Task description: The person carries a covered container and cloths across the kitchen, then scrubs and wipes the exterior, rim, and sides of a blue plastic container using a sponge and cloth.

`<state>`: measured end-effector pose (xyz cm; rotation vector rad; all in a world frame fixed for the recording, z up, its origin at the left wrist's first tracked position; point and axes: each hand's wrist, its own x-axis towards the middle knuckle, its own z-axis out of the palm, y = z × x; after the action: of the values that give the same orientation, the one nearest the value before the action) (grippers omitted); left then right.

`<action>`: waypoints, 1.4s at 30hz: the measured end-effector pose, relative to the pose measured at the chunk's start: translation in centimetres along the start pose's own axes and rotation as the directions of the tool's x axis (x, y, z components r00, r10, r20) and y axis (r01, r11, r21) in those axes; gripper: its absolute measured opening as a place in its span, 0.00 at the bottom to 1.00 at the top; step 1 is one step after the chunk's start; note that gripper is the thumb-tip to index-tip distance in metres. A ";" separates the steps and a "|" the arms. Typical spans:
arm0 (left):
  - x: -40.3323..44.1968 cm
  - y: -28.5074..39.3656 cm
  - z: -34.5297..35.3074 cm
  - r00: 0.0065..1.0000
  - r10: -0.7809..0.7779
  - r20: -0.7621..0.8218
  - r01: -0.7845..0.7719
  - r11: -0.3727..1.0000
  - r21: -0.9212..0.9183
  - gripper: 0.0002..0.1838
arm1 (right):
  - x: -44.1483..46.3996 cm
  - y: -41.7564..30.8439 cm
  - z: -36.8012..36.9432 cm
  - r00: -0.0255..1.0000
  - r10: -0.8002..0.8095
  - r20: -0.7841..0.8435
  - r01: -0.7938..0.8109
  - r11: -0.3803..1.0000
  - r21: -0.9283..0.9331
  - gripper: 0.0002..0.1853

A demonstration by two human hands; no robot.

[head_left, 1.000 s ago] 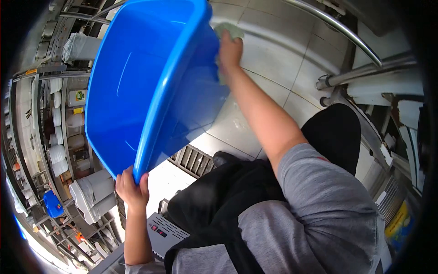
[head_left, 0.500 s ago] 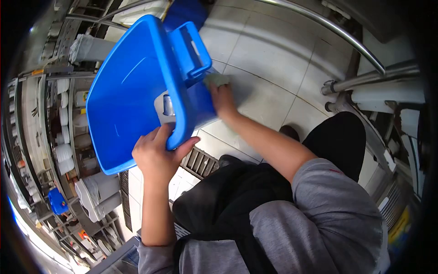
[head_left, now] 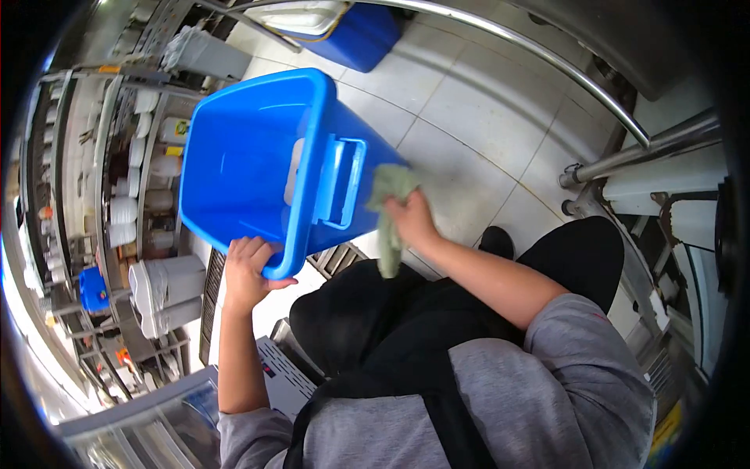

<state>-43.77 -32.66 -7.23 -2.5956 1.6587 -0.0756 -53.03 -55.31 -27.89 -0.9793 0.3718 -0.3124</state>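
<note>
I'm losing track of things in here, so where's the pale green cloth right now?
In the head view, the pale green cloth is near the middle, in the right hand, just right of the large blue plastic bin.

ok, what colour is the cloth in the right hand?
The cloth is pale green; the head view shows it best.

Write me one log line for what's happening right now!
left hand: grips rim of blue bin | right hand: holds green cloth at bin's outer side | nearby: blue cooler on tiled floor
</note>
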 end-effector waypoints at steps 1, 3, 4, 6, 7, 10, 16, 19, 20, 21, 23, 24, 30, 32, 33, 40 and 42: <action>-0.1 0.8 -0.2 0.999 -0.037 -0.039 0.036 0.999 -0.028 0.34 | 0.0 -2.8 -0.5 1.000 -0.004 -0.006 0.003 0.998 -0.066 0.19; -0.1 3.4 -0.7 0.985 -0.172 -0.030 0.166 0.976 -0.140 0.34 | 1.3 -7.0 -0.9 0.939 -0.340 0.055 0.339 0.885 -0.319 0.17; 0.2 4.7 0.2 0.966 -0.217 -0.137 0.195 0.968 -0.156 0.29 | 2.3 -8.7 -0.7 0.772 -0.608 0.183 0.615 0.644 -0.454 0.15; 0.6 5.4 1.4 0.919 -0.340 -0.198 0.328 0.940 -0.090 0.23 | 2.4 -14.2 1.5 0.781 -0.544 0.308 0.596 0.499 -0.629 0.11; 0.6 5.3 1.9 0.907 -0.316 -0.278 0.305 0.949 -0.081 0.19 | 2.9 -15.8 2.7 0.806 -0.473 0.355 0.553 0.390 -0.736 0.10; 0.4 5.3 1.9 0.899 -0.296 -0.322 0.278 0.955 -0.101 0.18 | 3.4 -16.8 5.4 0.805 -0.383 0.452 0.518 0.085 -0.851 0.08; -0.2 4.9 2.1 0.873 -0.317 -0.370 0.275 0.948 -0.162 0.16 | -2.1 -18.5 4.3 0.766 -0.082 0.638 0.585 -0.324 -0.743 0.07; -0.3 5.0 2.3 0.867 -0.320 -0.383 0.289 0.947 -0.139 0.16 | -2.6 -16.0 -1.1 0.791 -0.057 0.609 0.611 0.024 -0.791 0.10; -0.4 5.0 2.2 0.868 -0.314 -0.385 0.292 0.949 -0.115 0.17 | -2.8 -16.1 -2.7 0.829 -0.047 0.558 0.560 0.066 -0.826 0.12; -0.4 5.0 2.3 0.863 -0.315 -0.395 0.277 0.949 -0.151 0.18 | -2.9 -16.8 -3.9 0.849 -0.020 0.528 0.529 0.052 -0.847 0.12; -0.5 5.3 1.5 0.849 -0.316 -0.424 0.274 0.948 -0.159 0.16 | -4.0 -19.6 -4.1 0.864 -0.022 0.503 0.503 0.000 -0.864 0.13; -0.7 5.3 1.0 0.878 -0.324 -0.352 0.281 0.945 -0.170 0.25 | -5.1 -21.2 -3.2 0.931 0.021 0.364 0.361 0.091 -0.928 0.15; 2.3 10.3 -3.9 0.862 -0.121 -0.492 -0.167 0.849 -0.502 0.55 | -7.2 -23.6 3.6 0.944 0.005 0.330 0.318 0.257 -0.913 0.28; 4.4 11.4 -4.0 0.864 -0.156 -0.479 -0.254 0.687 -0.681 0.47 | -7.4 -24.1 7.0 0.777 -0.020 0.629 0.539 0.537 -0.649 0.26; 5.4 10.5 -3.6 0.857 -0.169 -0.487 -0.253 0.686 -0.682 0.47 | -7.2 -26.3 8.8 0.756 0.068 0.651 0.518 0.547 -0.658 0.18; 11.7 5.1 -4.0 0.865 0.137 -0.482 -0.468 0.565 -0.680 0.33 | 13.8 -43.1 15.0 0.655 -0.530 0.538 0.503 -0.224 -0.834 0.14; 13.1 5.2 -1.9 0.845 0.283 -0.454 -0.534 0.496 -0.685 0.31 | 22.4 -46.2 15.2 0.475 -0.659 0.583 0.374 -0.449 -0.812 0.14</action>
<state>-43.16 -46.74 -5.62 -2.6378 2.9730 0.4571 -30.39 -77.52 15.33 -2.7809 0.1480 -1.3341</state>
